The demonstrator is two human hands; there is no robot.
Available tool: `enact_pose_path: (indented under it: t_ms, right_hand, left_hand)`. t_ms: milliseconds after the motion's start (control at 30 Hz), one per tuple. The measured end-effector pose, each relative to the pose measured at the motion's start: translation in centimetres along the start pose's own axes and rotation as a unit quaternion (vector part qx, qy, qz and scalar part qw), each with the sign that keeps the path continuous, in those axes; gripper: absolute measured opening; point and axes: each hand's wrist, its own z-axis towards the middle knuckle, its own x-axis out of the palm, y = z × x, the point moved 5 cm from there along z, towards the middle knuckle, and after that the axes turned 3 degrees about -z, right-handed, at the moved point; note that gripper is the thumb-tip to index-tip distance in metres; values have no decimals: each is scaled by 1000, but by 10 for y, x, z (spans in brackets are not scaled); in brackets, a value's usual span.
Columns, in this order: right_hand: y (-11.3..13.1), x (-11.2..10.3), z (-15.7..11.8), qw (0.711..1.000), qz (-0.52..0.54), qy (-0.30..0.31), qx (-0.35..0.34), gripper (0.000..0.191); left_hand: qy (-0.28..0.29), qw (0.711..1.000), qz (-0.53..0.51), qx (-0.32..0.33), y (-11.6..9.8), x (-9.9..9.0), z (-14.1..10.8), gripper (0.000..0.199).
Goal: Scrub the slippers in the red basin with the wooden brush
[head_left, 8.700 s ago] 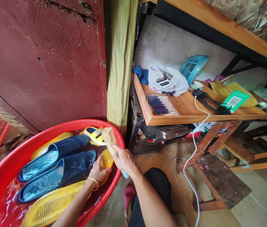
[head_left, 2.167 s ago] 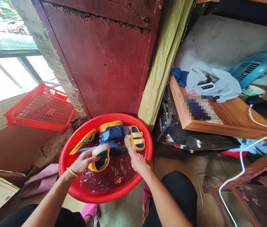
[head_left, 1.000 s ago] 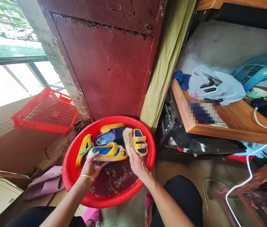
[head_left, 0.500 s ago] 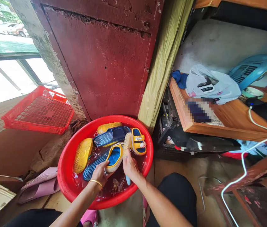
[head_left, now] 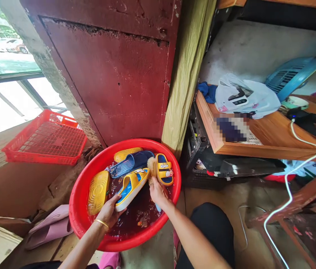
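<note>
My left hand [head_left: 108,212] grips the heel end of a yellow and blue slipper [head_left: 131,188], which is tilted above the water in a red basin [head_left: 75,209]. In my right hand [head_left: 158,193] is a brush [head_left: 152,168] with pale bristles and a light blue handle end, close to the slipper's toe. Another yellow and blue slipper [head_left: 164,170] rests at the basin's right side. Dark blue slippers [head_left: 131,163] lie at the back, near a yellow sole [head_left: 127,153]. At the left is a larger yellow sole [head_left: 98,190]. The water looks dark reddish.
A red plastic crate [head_left: 48,140] sits to the left, above pink slippers [head_left: 50,228]. Behind the basin stands a dark red door [head_left: 118,74]. On the right, a wooden shelf [head_left: 272,138] holds a white plastic bag [head_left: 244,95]; a white cable [head_left: 288,186] hangs down.
The held slipper has been raised and turned, so its side and toe now show. My left hand has moved slightly left and down, my right hand slightly right. The view has shifted a little.
</note>
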Motion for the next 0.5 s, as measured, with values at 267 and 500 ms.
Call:
enact_pose_path:
  t_ms: [267,500]
  right_hand:
    - [-2,-11,4,991,97,-93,8,54]
    - [42,18,-53,978,-47,41,-197,55]
  left_hand:
    - [77,934,218,272,-40,-1,-3,54]
    - [-49,742,527,410,-16,-11,6,34]
